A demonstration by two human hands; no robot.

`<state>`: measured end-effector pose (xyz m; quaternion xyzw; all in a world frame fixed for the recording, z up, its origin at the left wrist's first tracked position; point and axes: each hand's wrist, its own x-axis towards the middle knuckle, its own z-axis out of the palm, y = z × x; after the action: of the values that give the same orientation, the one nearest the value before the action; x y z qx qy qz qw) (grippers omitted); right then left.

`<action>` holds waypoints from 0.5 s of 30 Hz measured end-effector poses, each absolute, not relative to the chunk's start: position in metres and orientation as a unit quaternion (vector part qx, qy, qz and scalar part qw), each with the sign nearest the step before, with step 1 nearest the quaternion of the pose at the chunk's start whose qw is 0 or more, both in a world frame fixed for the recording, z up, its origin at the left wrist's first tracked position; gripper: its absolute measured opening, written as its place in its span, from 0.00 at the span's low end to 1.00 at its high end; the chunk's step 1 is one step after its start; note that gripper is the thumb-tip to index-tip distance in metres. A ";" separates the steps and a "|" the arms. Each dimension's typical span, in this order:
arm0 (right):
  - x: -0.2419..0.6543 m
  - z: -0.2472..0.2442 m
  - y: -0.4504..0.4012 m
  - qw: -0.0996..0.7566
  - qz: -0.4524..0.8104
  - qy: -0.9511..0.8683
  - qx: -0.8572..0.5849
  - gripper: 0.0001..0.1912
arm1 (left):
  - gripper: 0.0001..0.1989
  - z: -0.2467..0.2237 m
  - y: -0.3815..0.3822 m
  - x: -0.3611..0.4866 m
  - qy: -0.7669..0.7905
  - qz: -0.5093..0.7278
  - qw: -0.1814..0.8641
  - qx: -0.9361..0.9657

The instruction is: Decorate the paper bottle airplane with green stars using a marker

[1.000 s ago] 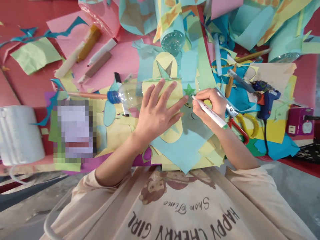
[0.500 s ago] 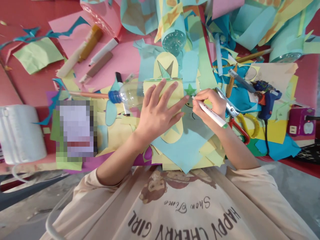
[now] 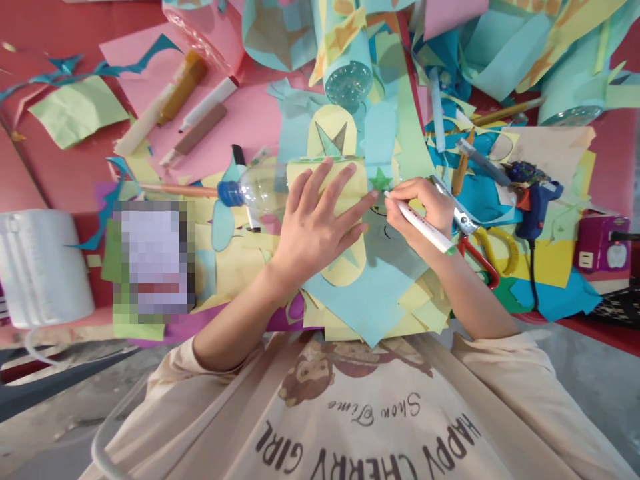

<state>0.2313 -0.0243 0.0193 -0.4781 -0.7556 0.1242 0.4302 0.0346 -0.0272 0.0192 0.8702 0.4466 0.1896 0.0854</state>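
Observation:
My left hand [image 3: 320,223] lies with spread fingers on a plastic bottle [image 3: 263,189] wrapped in yellow paper [image 3: 353,175]. The bottle lies on its side, its blue cap [image 3: 231,193] to the left. In my right hand [image 3: 423,213] is a white marker [image 3: 425,230] with a green end, its tip close to my left index fingertip. Just above the tip sits a green star [image 3: 381,179] on light blue paper [image 3: 381,137]. Yellow rounded shapes with stars, one above [image 3: 345,123] and one below [image 3: 343,273], flank the bottle.
Scissors [image 3: 467,223] and a blue glue gun [image 3: 537,207] lie right of my right hand. Several markers [image 3: 200,127] rest at the upper left. Below them is a blurred-out rectangular object [image 3: 155,260]. Paper-covered bottles [image 3: 347,60] stand at the back.

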 end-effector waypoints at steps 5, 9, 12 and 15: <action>0.230 0.021 -0.025 0.438 0.134 -0.754 -0.471 0.03 | 0.21 0.019 -0.026 0.035 0.451 0.187 0.093 0.867; 0.234 0.023 -0.029 0.489 0.192 -0.701 -0.482 0.04 | 0.21 0.018 -0.027 0.035 0.446 0.190 0.082 0.871; 0.238 0.023 -0.032 0.510 0.215 -0.665 -0.501 0.11 | 0.22 0.018 -0.027 0.034 0.442 0.189 0.053 0.875; 0.239 0.021 -0.031 0.491 0.221 -0.673 -0.506 0.04 | 0.23 0.017 -0.027 0.034 0.439 0.186 0.034 0.878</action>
<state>0.2391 -0.0305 0.0211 -0.5065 -0.6734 0.2214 0.4909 0.0339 -0.0274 0.0171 0.8783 0.4394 0.1855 0.0338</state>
